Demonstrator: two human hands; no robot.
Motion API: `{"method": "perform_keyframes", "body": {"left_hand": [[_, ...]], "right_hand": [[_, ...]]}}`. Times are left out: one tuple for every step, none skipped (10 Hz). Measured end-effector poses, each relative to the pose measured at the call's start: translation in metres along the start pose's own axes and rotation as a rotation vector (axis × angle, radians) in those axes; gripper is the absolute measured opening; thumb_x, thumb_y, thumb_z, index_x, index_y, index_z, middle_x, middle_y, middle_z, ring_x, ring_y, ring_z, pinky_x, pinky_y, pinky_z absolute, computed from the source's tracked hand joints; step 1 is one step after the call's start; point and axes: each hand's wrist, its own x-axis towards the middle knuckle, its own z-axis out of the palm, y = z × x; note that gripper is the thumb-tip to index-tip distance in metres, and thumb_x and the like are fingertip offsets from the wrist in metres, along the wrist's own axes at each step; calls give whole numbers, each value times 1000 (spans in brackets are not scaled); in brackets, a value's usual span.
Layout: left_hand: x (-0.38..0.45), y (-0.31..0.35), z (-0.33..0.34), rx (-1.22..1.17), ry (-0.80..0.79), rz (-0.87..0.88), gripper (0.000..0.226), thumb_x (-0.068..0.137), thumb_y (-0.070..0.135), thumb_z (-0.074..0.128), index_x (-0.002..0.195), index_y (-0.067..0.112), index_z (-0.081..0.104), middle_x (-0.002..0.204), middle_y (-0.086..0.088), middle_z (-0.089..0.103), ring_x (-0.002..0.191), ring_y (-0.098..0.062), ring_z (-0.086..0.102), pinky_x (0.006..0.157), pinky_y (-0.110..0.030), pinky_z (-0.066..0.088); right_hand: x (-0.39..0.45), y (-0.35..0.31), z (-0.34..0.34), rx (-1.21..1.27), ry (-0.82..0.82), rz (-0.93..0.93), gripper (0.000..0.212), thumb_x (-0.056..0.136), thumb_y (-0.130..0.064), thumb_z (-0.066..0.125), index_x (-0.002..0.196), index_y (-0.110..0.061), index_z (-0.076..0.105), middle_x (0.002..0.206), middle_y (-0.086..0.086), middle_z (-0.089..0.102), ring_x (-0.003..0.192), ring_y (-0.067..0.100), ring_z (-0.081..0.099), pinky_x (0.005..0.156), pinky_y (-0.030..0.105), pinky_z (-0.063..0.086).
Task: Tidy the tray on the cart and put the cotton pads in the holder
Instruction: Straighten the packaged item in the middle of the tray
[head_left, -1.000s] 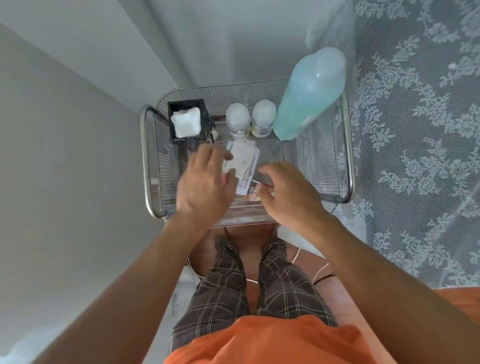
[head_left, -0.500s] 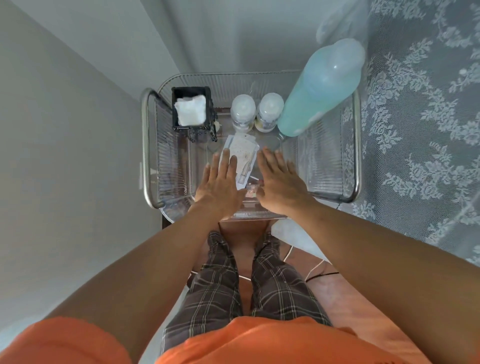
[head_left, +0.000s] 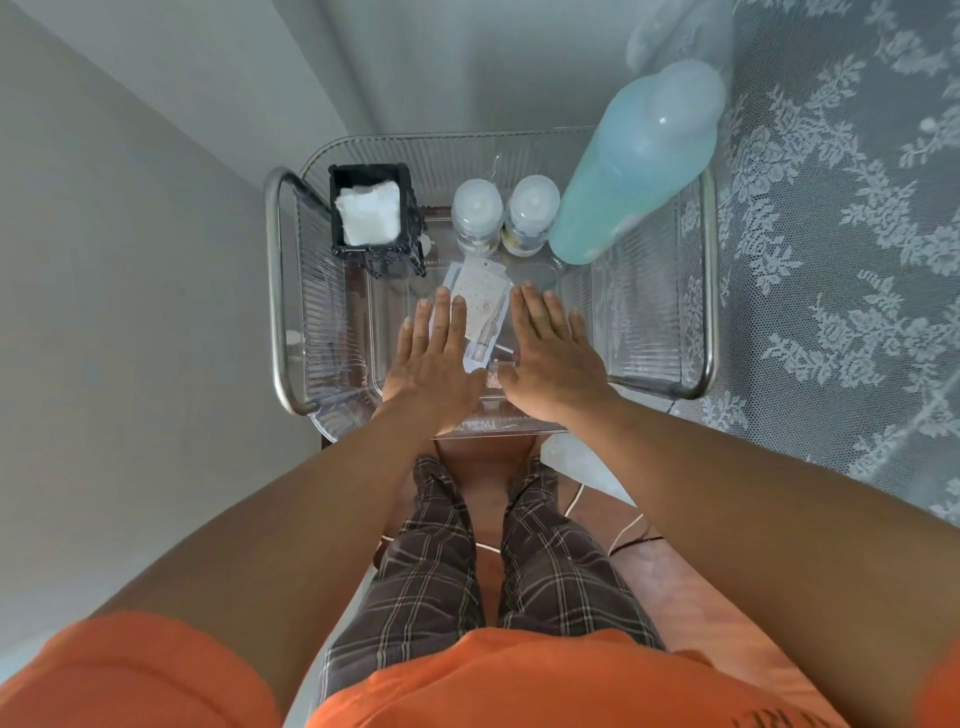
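Both my hands lie flat, palms down, fingers straight, gripping nothing. My left hand (head_left: 431, 358) and right hand (head_left: 550, 358) rest side by side in the clear tray (head_left: 644, 332), which sits on the cart w/ a metal rail (head_left: 275, 291) round its edge. Between the hands lies a white packet (head_left: 480, 306) w/ a small tool printed or sealed in it; can't tell which. My left fingers touch its left edge, right hand just beside its right edge. Something small & reddish (head_left: 498, 364) sits by my right thumb, too blurred to name.

Cotton pads (head_left: 370, 215) are in the black holder (head_left: 343, 182), a white stack filling it, at the tray's far-left corner. Next to it, along the far side: two small white-capped bottles (head_left: 478, 213), touching each other, then a tall blue-green bottle (head_left: 628, 171) at the far right. Lace curtain (head_left: 831, 234) hangs on the right, plain wall (head_left: 130, 260) on the left.
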Motion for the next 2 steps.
{"method": "perform_keyframes", "body": {"left_hand": [[0,0,2,2,2,11,87,97,59,23,144,16,-37,148,-5,-46,136,-24,-40,116,-45,-12],[0,1,0,-14,16,-5,88,98,59,25,144,16,-37,148,-4,-46,136,-23,-40,117,-45,-10]], "right_hand": [[1,0,0,-6,-10,-4,91,101,-53,38,159,-22,-26,167,-4,-34,155,21,-26,128,49,-6],[-4,-7,-14,22,-28,-6,90,104,-49,42,160,-20,-22,168,-1,-31,156,23,-23,128,52,-1]]}}
